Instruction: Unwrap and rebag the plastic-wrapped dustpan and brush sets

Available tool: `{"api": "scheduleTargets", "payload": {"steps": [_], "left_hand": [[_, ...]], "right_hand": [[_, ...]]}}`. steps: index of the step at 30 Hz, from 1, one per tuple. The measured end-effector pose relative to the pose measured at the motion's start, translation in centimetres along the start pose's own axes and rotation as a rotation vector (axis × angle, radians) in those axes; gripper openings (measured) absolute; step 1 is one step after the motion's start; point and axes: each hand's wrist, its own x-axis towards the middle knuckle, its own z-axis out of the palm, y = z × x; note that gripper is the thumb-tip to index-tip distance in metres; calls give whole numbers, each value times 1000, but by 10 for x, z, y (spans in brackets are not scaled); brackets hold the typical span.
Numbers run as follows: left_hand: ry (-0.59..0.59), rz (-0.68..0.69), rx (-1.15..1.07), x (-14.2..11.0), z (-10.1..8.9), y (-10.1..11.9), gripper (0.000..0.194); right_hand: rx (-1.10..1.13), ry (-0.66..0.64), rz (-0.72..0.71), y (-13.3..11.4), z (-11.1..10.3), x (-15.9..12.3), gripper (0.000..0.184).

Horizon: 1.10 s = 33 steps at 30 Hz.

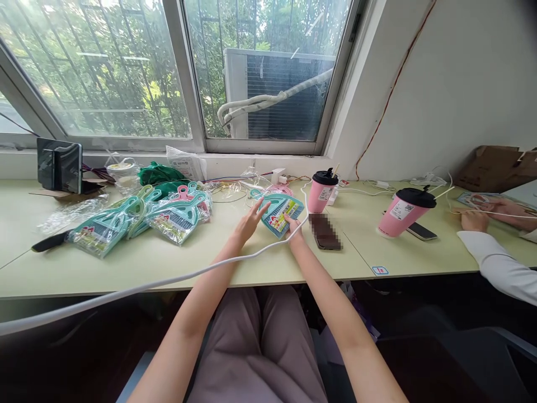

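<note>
A teal mini dustpan in a clear printed bag (279, 215) lies at the middle of the pale green table (335, 263), tilted up slightly. My right hand (292, 228) grips the bag's lower edge with its fingers. My left hand (251, 221) is open, its spread fingertips at the bag's left side. A white cable (138, 286) runs across my left forearm. Several similar bagged teal dustpans (140, 218) lie in a heap to the left. A pixelated phone (324, 231) lies just right of my right hand.
A pink cup with a black lid (322, 191) stands behind the phone, and a second pink cup (403, 211) lies tilted farther right beside a phone (422, 230). A co-worker's hand (474, 220) and white sleeve (499, 263) are at the right edge. Windows run along the back.
</note>
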Motion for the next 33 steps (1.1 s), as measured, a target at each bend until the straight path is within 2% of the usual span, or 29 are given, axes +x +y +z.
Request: {"api": "scheduleTargets", "payload": {"steps": [2,4,6,8,9,10,12,14,15,17,20,25,30,33], "left_hand": [[42,49,-31,0,2,3,76],[177,9,-47,2,4,11,66],[417,-195,-73,4,5,18,58],[631,-506,-154,8,6,19,73],[674,-656,-242,9,7,17,84],[661,-776,-370,11,8,13,89],[499,-900,-710,15,11,2,77],[311,-876,-1041,18,15,-8,56],[258,-840,-1163,19,17,-11,50],[235,-776,-1313,20,20,-14,47],[293,-726,-1375,17,21,-14,59],[401,-676,-1205,13,18,-7,59],[362,-560,-792,15,23,8,61],[323,-511,-701,16,25,16,68]], "right_hand": [[23,10,7,-2,-1,0,16],[42,14,12,-5,-1,-1,15],[64,23,3,-8,-1,-3,17],[96,21,-23,-11,1,-5,18],[111,11,-34,-12,2,-6,18],[122,-1,-41,-12,3,-7,18],[126,-15,-44,-13,5,-7,18],[118,-14,-40,-12,6,-7,18],[117,-10,-39,-12,7,-7,18],[117,-16,-39,-12,7,-7,19],[103,-58,-36,-10,7,-6,22],[67,-103,-31,-8,6,-6,22],[99,-195,-29,-9,8,-11,24],[87,-226,-58,-9,9,-14,26]]}}
